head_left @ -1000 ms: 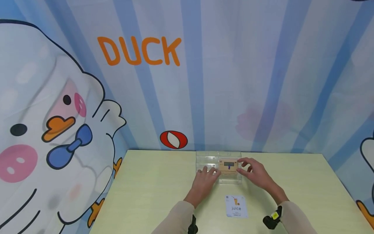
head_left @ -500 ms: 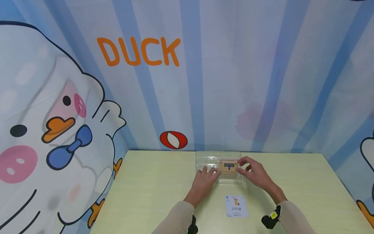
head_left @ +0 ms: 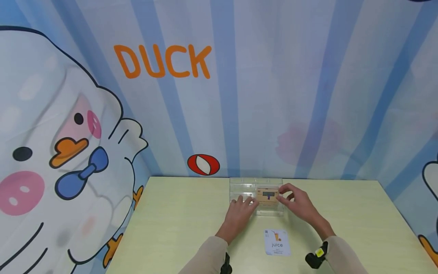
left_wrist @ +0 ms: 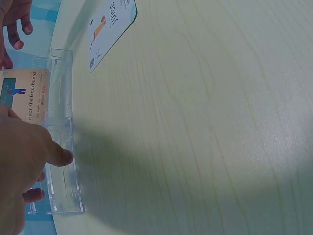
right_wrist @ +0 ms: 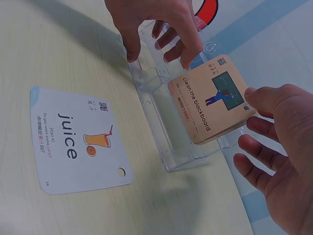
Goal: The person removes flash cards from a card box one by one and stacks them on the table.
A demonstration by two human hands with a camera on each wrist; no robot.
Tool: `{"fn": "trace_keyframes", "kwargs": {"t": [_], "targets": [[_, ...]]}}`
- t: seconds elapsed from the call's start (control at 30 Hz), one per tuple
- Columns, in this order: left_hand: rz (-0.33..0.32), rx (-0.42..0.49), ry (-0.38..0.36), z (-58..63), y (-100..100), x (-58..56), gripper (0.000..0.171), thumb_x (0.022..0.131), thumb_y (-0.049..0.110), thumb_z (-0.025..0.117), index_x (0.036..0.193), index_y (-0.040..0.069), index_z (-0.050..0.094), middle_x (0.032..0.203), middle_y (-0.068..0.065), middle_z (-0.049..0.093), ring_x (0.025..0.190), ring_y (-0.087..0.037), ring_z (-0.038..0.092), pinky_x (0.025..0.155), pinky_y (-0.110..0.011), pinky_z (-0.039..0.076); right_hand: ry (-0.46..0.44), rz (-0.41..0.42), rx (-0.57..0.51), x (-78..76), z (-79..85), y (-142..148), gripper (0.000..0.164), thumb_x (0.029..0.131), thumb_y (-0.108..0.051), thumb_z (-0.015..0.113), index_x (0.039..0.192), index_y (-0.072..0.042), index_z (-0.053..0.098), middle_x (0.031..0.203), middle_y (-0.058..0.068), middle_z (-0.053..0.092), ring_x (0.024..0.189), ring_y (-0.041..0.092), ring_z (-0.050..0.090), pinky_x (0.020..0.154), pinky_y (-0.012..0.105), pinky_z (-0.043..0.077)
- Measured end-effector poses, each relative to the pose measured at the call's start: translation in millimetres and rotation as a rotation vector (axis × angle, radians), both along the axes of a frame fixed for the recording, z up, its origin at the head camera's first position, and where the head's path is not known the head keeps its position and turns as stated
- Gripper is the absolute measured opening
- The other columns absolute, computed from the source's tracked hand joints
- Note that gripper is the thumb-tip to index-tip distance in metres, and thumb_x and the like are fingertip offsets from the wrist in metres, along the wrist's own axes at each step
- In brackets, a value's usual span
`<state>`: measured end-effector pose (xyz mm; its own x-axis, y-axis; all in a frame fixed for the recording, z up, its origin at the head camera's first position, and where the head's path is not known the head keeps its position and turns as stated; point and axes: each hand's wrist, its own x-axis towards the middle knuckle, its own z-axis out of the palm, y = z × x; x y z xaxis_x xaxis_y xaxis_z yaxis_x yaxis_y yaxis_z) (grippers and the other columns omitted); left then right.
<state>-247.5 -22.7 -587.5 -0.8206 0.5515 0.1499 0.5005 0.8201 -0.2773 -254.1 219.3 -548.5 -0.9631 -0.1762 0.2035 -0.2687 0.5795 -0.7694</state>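
A stack of flashcards [right_wrist: 210, 100] leans in the right half of a clear plastic tray [head_left: 243, 186], its top card reading "clean the blackboard". My right hand [head_left: 298, 201] holds the stack's right edge, with the thumb at the edge of the top card and the index finger by the side, the other fingers loosely bent. My left hand [head_left: 237, 215] rests over the tray's left half, fingers relaxed and spread, index fingertip right at the stack's left edge. Its thumb [left_wrist: 61, 156] lies at the tray's front rim. A white "juice" flashcard [head_left: 277, 242] lies flat before the tray.
The pale wooden table [head_left: 178, 228] ends at the back against a blue striped curtain [head_left: 260, 95] with a printed duck. The tray stands close to that back edge. Dark cameras are strapped to both wrists.
Both hands keep nearly the same place at the tray. The right hand and wrist have shifted very slightly left, and the card stack sits a touch lower in the head view.
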Motion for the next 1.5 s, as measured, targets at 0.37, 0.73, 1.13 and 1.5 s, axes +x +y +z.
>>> {"fn": "trace_keyframes", "kwargs": {"t": [0.37,0.73,1.13,1.5], "targets": [[-0.003,-0.014,0.016,0.2,-0.7,0.2,0.050,0.097,0.016,0.075,0.137,0.030,0.050,0.137,0.006,0.061,0.115,-0.022,0.062,0.088,-0.038,0.058,-0.023,0.000,0.001,-0.9,-1.2,-3.4,0.017,0.097,-0.017,0.075,0.109,-0.010,0.065,0.109,0.006,0.068,0.090,0.021,0.066,0.076,0.036,0.055],[-0.001,-0.031,0.019,1.4,-0.4,0.7,0.050,0.098,0.016,0.074,0.138,0.030,0.049,0.137,0.006,0.061,0.116,-0.021,0.061,0.089,-0.038,0.058,-0.016,0.043,0.007,-0.1,2.5,-9.2,0.018,0.099,-0.018,0.073,0.114,-0.008,0.072,0.113,0.009,0.072,0.090,0.021,0.067,0.069,0.032,0.054],[-0.002,-0.027,0.015,1.0,0.3,-0.3,0.048,0.098,0.017,0.073,0.137,0.030,0.049,0.136,0.006,0.061,0.114,-0.022,0.061,0.087,-0.037,0.058,0.018,0.038,0.025,-0.4,15.2,-9.9,0.019,0.098,-0.015,0.072,0.116,-0.007,0.073,0.112,0.007,0.071,0.089,0.021,0.065,0.063,0.030,0.052],[0.001,-0.030,0.015,3.2,0.8,1.5,0.047,0.098,0.016,0.073,0.137,0.029,0.050,0.136,0.005,0.061,0.115,-0.022,0.062,0.088,-0.038,0.058,0.065,0.029,-0.017,8.0,26.2,-4.5,0.025,0.100,-0.019,0.071,0.122,-0.006,0.072,0.115,0.012,0.071,0.089,0.024,0.067,0.064,0.031,0.054]]}}
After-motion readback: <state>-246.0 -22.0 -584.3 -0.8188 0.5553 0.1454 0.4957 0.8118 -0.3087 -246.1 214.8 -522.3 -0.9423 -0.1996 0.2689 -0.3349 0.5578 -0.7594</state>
